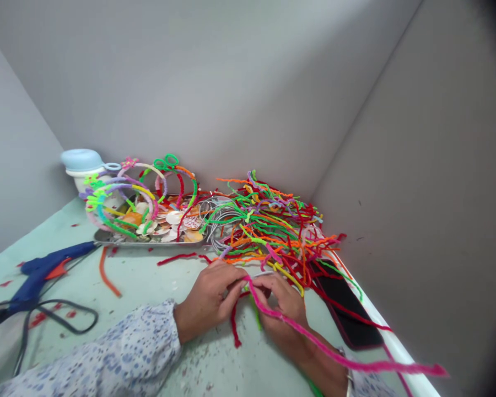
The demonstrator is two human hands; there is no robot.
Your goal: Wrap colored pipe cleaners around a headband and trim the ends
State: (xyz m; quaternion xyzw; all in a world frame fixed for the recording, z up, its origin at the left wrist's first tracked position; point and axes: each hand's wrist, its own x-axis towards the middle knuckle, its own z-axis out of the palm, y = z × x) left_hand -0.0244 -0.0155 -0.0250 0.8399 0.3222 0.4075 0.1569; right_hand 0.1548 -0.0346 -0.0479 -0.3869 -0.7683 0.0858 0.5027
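Observation:
A bright pink pipe cleaner (334,353) runs from between my hands, across my right wrist, toward the lower right. Its near end is pinched by the thumb and fingers of my left hand (209,295). My right hand (283,306) is closed beside it, fingers bent around a pale curved band (263,274) that is mostly hidden; it looks like a thin headband. Under the hands lie a red pipe cleaner (234,325) and a short green piece (257,317). Just beyond them spreads a heap of coloured pipe cleaners (273,220).
A metal tray (149,242) holds shells (173,218) and finished wrapped headbands (126,193). Bare metal headbands (219,220) lie beside it. A blue glue gun (45,270) with its cord is at left, a blue-lidded bottle (82,162) behind. A dark phone (349,309) lies right, near the walls.

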